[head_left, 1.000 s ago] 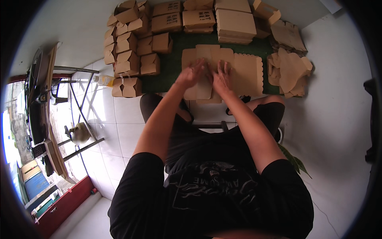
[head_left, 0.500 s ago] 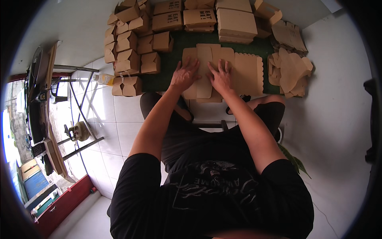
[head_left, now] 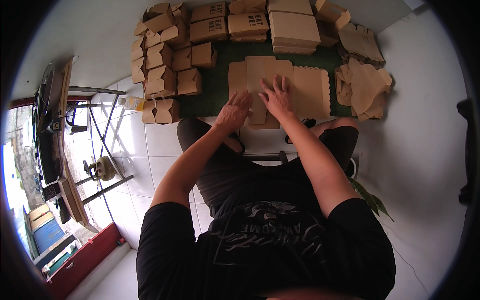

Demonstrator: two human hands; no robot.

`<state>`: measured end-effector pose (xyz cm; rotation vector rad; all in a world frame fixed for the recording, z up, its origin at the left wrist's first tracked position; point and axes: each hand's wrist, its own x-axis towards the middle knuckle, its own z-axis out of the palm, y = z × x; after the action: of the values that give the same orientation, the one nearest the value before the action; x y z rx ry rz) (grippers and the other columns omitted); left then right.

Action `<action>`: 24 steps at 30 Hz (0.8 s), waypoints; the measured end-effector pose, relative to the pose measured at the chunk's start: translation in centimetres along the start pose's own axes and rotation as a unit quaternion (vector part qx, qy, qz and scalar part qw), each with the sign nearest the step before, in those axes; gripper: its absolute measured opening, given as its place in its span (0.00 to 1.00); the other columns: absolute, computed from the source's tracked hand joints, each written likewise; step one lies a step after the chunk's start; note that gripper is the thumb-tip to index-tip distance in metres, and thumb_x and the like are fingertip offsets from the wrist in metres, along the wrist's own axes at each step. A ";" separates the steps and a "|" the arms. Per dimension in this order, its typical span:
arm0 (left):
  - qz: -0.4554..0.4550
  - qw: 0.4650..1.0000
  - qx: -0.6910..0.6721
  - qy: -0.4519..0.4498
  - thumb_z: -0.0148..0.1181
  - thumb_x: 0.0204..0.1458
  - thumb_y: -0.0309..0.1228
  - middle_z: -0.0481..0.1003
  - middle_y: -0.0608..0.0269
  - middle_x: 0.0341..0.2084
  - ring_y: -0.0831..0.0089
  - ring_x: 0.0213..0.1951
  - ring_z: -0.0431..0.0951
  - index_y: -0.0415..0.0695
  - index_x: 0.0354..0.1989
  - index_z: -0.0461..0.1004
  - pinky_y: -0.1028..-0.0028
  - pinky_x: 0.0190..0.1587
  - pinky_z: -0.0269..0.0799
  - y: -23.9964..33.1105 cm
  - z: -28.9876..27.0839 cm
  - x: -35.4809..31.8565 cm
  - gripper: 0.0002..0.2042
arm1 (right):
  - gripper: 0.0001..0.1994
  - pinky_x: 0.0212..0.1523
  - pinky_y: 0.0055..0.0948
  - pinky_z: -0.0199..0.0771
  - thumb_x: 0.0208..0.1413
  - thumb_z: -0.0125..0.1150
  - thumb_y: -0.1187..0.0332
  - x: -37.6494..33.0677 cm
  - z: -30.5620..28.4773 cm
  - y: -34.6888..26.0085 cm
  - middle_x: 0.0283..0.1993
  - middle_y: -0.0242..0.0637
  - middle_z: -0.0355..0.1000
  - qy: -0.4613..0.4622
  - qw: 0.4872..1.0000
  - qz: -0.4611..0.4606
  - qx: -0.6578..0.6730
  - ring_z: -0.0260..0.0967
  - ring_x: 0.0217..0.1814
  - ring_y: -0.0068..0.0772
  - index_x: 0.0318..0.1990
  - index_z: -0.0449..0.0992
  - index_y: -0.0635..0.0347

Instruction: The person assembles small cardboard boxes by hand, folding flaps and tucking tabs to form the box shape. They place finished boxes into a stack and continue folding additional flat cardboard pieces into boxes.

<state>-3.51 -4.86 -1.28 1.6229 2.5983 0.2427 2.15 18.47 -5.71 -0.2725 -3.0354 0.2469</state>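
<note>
A flat brown cardboard box blank (head_left: 307, 92) lies in front of me, its right part edged with scallops. One long flap lies folded over on its left part. Near that flap's lower left, my left hand (head_left: 234, 111) rests with its fingers stretched out and close together. My right hand (head_left: 277, 97) presses flat on the blank just right of the flap, fingers spread. Neither hand grips anything.
A green mat (head_left: 222, 75) lies beneath the blank. Folded cardboard boxes (head_left: 161, 80) stand stacked at the left and printed boxes (head_left: 248, 24) at the back. Flat cardboard pieces (head_left: 367, 90) are piled at the right. A bottle (head_left: 132, 103) with yellow liquid stands by the left boxes.
My left hand has slid down toward me along the blank, its fingers now closer together. The right hand stays nearly in place.
</note>
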 end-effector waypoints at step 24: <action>-0.124 0.991 0.047 0.028 0.53 0.76 0.47 0.70 0.45 0.78 0.54 0.83 0.64 0.35 0.79 0.67 0.44 0.87 0.46 0.4 0.9 5.8 0.32 | 0.31 0.85 0.78 0.49 0.78 0.54 0.40 -0.1 0.7 0.3 0.90 0.52 0.56 0.002 1.000 -0.006 -0.012 0.49 0.91 0.73 0.85 0.65 0.22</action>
<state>-5.56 0.67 -1.96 1.3149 2.8586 0.1546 2.23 18.67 -6.50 -0.2572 -3.0371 0.2078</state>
